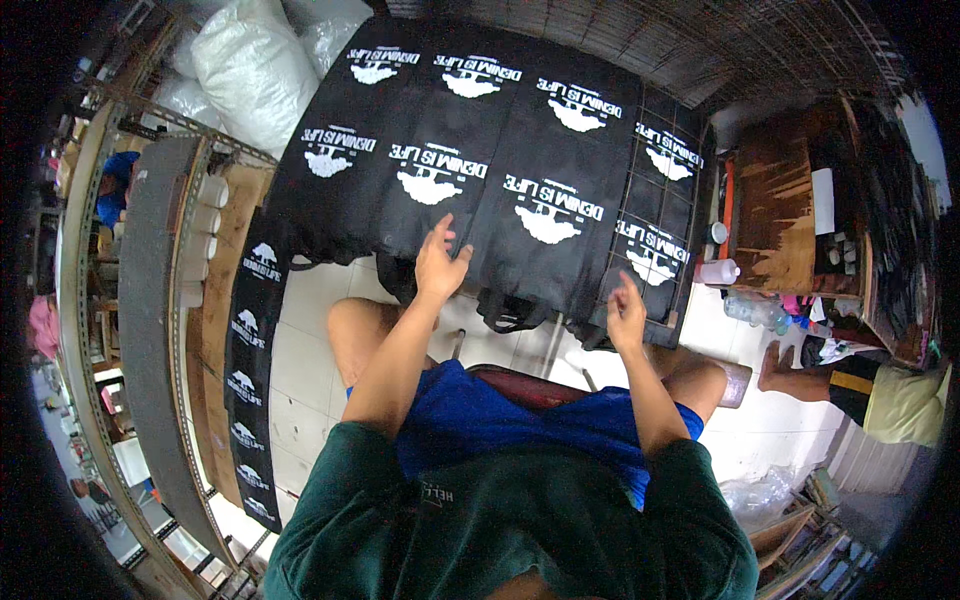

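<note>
Black fabric pieces printed with white lettering and a white picture lie in rows before me, overlapping along their edges. Dark strap-like loops hang from their near edge. My left hand is over the near edge of a middle piece, its fingers spread and holding nothing; whether it touches the cloth I cannot tell. My right hand is at the near right, close to a printed piece on a wire grid. Its index finger is stretched out, the others are partly bent, and nothing shows in it.
More printed black pieces run down a strip at my left, beside a metal rack. White stuffed sacks stand at the far left. At the right are a wooden cabinet, a plastic bottle and another person's leg.
</note>
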A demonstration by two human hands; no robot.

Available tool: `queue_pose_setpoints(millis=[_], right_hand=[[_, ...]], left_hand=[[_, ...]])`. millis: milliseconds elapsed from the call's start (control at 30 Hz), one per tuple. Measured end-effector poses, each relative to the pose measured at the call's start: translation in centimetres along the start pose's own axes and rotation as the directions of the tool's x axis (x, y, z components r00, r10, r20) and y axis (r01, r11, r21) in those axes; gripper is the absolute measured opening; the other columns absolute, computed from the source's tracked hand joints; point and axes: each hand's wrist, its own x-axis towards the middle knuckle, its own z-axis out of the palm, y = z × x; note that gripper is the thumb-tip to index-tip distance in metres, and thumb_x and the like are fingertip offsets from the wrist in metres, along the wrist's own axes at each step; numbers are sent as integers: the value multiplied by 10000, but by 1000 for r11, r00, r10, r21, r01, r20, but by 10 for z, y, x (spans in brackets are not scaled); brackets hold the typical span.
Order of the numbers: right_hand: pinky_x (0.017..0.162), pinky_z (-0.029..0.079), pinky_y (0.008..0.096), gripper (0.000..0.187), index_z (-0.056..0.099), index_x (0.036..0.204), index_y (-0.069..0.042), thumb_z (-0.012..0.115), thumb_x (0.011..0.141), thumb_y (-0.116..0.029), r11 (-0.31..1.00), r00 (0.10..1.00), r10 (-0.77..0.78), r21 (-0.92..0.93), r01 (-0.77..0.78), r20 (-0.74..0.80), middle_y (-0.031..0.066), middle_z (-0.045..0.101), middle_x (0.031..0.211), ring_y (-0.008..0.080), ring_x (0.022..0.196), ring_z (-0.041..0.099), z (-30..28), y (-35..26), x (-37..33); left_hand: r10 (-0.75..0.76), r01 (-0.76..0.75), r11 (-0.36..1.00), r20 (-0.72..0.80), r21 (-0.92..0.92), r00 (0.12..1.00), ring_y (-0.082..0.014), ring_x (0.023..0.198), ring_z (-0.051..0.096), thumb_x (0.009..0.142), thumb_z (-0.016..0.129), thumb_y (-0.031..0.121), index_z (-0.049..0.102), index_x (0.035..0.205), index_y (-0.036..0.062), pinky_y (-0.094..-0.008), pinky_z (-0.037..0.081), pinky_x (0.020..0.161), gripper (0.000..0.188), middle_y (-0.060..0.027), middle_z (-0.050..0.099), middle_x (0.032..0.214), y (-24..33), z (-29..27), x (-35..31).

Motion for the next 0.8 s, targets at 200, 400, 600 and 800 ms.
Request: queue_pose_setpoints(millis=[200,400,600,800], right_hand=[[636,444,263,426,467,1221,-41,540,804,6,958,990,117,253,-134,79,66,572,725,123,668,537,-29,53,-40],[644,451,260,478,437,1259,-62,547,799,4,951,991,90,286,-116,99,55,584,729,120,654,536,-23,40,-38],[654,462,236,467,403,1285,-57,526,840,11,929,999,36,367,-43,26,50,561,779,119,692,559,-57,16,-34],[692,447,237,452,416,1265,-22,588,851,-73,775,960,-76,590,228,-270,29,549,785,103,711,536,-154,-8,-8]], left_hand=[[478,-399,868,284,-296,831,-193,879,587,735,706,216,477,1241,85,-346,478,769,571,-95,598,1022,62,-29,-101],[220,-165,975,781,-151,584,-253,814,612,783,648,346,448,1266,132,-365,491,715,565,-108,625,910,36,16,-206],[146,-272,962,765,39,627,-301,794,618,788,606,439,488,1203,129,-390,475,703,531,-132,642,844,15,45,-191],[168,-262,965,732,14,660,-251,704,626,786,627,416,570,1006,94,-361,471,622,394,-103,640,757,10,51,-193]])
